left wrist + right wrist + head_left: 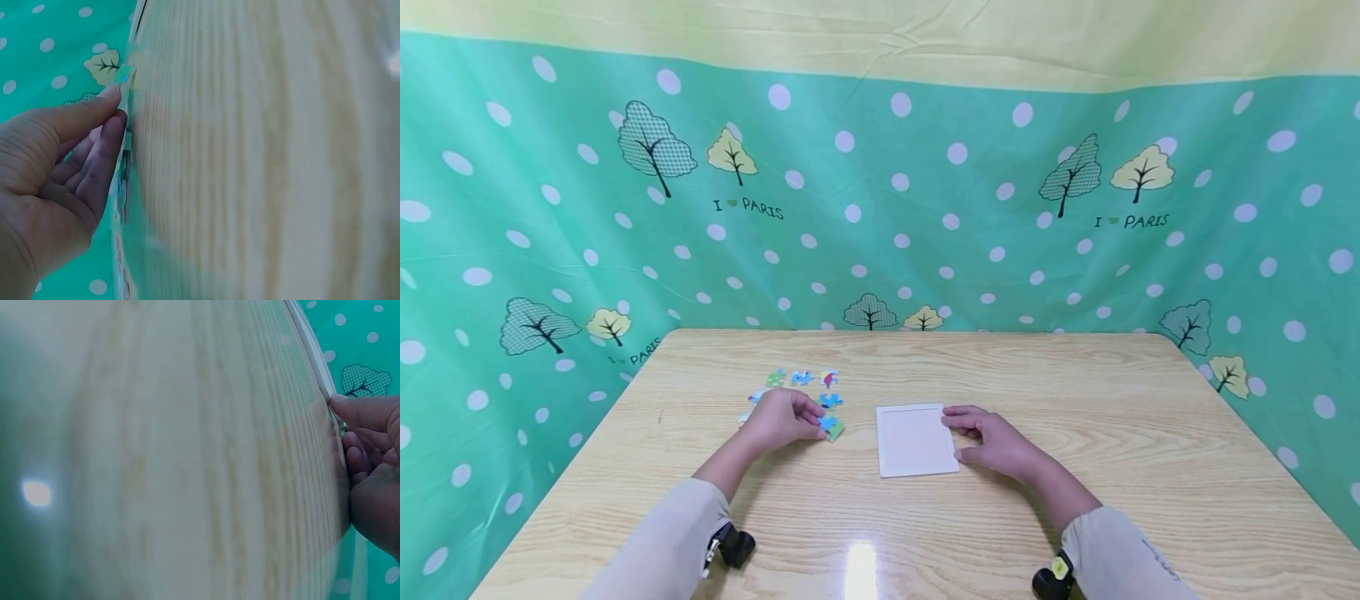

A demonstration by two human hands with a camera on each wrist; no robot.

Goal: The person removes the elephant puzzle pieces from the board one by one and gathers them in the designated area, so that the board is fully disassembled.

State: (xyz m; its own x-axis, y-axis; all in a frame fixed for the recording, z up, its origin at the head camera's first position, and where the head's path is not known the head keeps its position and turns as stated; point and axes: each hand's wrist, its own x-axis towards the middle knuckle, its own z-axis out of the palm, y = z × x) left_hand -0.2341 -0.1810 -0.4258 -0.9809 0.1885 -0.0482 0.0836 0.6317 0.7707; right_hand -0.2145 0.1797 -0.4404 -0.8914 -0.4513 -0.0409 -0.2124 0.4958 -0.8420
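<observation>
In the head view my left hand pinches a green and blue jigsaw piece between thumb and fingers, low over the wooden table. The left wrist view shows the same hand with thumb and forefinger together at the piece. Just right of centre lies a white square puzzle frame with a raised rim and a pale, bare inside. My right hand touches its right edge, fingers near the upper corner and thumb near the lower one. In the right wrist view the thumb of the hand meets the frame's edge.
Several loose jigsaw pieces lie behind and beside the left hand, among them a green piece, a blue piece, a piece with red and another blue piece. A green dotted curtain hangs behind the table.
</observation>
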